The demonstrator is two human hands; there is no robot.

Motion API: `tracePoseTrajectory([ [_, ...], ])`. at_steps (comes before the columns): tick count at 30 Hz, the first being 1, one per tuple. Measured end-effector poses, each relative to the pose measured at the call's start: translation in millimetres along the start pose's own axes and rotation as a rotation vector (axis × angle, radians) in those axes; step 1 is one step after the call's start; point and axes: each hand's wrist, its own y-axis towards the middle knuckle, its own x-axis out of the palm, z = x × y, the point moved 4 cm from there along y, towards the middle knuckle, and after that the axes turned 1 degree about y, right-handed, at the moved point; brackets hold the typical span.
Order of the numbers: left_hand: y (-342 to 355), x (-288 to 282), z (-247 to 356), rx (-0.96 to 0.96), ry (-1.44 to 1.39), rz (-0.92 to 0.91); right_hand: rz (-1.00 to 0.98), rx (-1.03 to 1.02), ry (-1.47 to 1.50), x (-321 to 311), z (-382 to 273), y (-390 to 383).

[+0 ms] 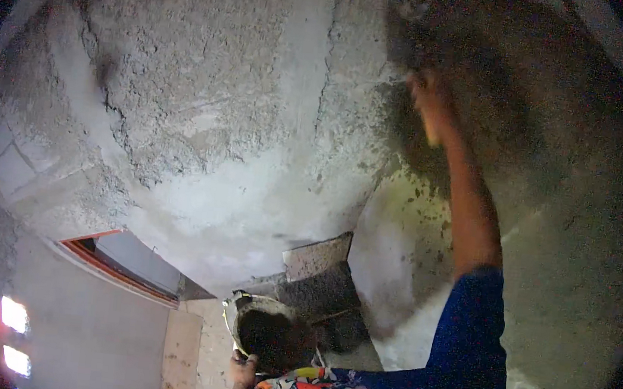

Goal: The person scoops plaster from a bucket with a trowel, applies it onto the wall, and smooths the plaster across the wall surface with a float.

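Note:
My right arm reaches up to the rough grey wall, and my right hand (432,105) is closed round a tool with a yellow handle end (432,137). Motion blur and shadow hide the tool's working end, so I cannot make out its kind. Low in the view, my left hand (242,370) grips the near left edge of a round bucket (259,303) held close to my body. The bucket's inside is dark, and its contents cannot be made out. A dark, wet-looking patch (473,75) covers the wall around my right hand.
Smoother pale bands (302,58) run down the rough wall. A doorway with an orange-red frame (121,266) lies at lower left, with bright window openings (15,316) beyond. Below the wall, near the bucket, is a flat pale board (316,259) beside a dark area.

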Motion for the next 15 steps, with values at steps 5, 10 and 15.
tracePoseTrajectory([
  [5, -8, 29, 42, -0.003, -0.125, 0.020, -0.680, -0.065, -0.364, 138, 48, -281],
  [10, 23, 26, -27, 0.056, 0.165, -0.059, -1.211, 0.063, -0.657, 222, 104, -493],
  [15, 30, 37, -65, 0.194, 0.074, -0.171, -1.230, -0.005, -0.547, 253, 138, -584],
])
